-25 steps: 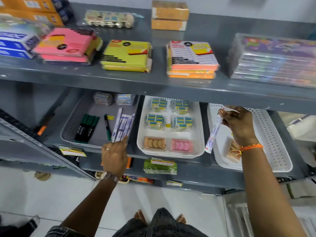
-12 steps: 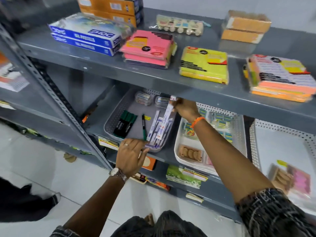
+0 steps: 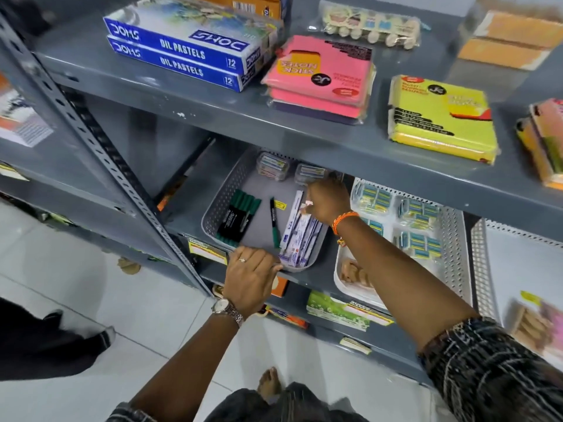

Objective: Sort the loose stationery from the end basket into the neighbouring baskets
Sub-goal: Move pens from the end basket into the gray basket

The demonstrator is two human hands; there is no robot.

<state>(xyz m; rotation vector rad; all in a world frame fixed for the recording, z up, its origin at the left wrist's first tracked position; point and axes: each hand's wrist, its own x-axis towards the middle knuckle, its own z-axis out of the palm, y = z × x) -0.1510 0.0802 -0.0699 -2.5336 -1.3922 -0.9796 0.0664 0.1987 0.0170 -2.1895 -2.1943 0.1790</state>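
A grey basket (image 3: 219, 202) on the middle shelf holds green markers (image 3: 240, 217), a single green pen (image 3: 275, 222), two small clear boxes (image 3: 272, 166) and a pile of white-and-blue pen packets (image 3: 300, 239). My left hand (image 3: 249, 278) grips the grey basket's front rim. My right hand (image 3: 329, 199) reaches under the upper shelf, fingers pinched on the far end of the top pen packet, which lies on the pile. To the right stands a white basket (image 3: 454, 239) with eraser packs. The white end basket (image 3: 478, 269) at the far right holds blurred eraser packets (image 3: 536, 324).
The upper shelf carries blue oil pastel boxes (image 3: 182, 53), pink sticky notes (image 3: 320, 77) and yellow sticky notes (image 3: 438, 117); its front edge overhangs the baskets. A perforated grey upright (image 3: 91, 141) runs down the left. Small boxes lie on the lower shelf (image 3: 338, 312).
My right hand carried a pen packet from the end basket leftward to the grey basket and lowered it onto the pile. The view swung left. My left hand stayed on the grey basket's rim.
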